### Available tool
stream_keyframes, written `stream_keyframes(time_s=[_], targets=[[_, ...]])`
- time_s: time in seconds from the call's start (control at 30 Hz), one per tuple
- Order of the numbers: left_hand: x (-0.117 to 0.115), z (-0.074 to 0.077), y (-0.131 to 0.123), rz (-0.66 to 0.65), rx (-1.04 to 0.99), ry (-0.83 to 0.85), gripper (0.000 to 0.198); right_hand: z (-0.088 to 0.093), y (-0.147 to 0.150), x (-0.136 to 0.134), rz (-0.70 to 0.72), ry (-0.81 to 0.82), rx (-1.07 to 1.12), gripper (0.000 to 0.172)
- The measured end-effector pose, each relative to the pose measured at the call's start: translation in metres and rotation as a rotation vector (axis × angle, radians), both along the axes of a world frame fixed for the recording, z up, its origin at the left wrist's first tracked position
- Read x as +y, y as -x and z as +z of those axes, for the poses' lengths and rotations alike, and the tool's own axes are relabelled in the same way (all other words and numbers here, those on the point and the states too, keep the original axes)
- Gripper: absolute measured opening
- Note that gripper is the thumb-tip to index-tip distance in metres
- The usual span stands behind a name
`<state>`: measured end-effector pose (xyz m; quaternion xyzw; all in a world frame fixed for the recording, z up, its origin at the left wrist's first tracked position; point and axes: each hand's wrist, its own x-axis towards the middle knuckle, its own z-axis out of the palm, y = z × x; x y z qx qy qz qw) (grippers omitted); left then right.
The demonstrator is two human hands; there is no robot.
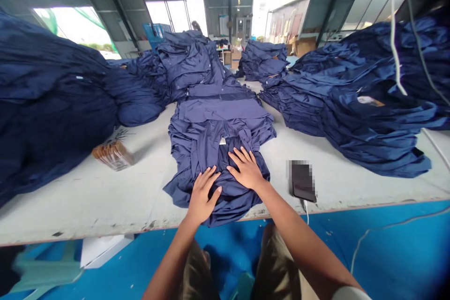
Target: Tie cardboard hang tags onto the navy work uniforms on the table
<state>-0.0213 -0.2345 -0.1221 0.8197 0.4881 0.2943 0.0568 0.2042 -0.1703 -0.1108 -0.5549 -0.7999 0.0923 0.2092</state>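
Note:
A stack of navy blue garments (218, 150) lies in front of me on the pale worktable (116, 187). My left hand (203, 194) rests flat on the near end of the top garment, fingers spread. My right hand (246, 168) presses flat on the same garment just beyond and to the right, fingers stretched out. Neither hand grips anything. A small white label (222, 140) shows at the garment's collar, beyond my right hand.
Large heaps of navy garments stand at the left (52, 98), the back (186, 61) and the right (369, 103). A dark phone (302, 182) with a white cable lies right of my hands. A bundle of brown tags (113, 154) sits to the left. Blue floor (386, 253) below.

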Motion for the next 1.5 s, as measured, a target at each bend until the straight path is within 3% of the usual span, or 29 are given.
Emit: stream_keyframes(time_s=[0.37, 1.5], targets=[[0.002, -0.005, -0.001, 0.001, -0.065, 0.004, 0.042, -0.015, 0.001, 0.001, -0.029, -0.052, 0.007, 0.062], [0.009, -0.006, -0.002, 0.009, -0.048, -0.002, 0.041, -0.013, 0.000, 0.002, -0.025, -0.048, 0.049, 0.061]])
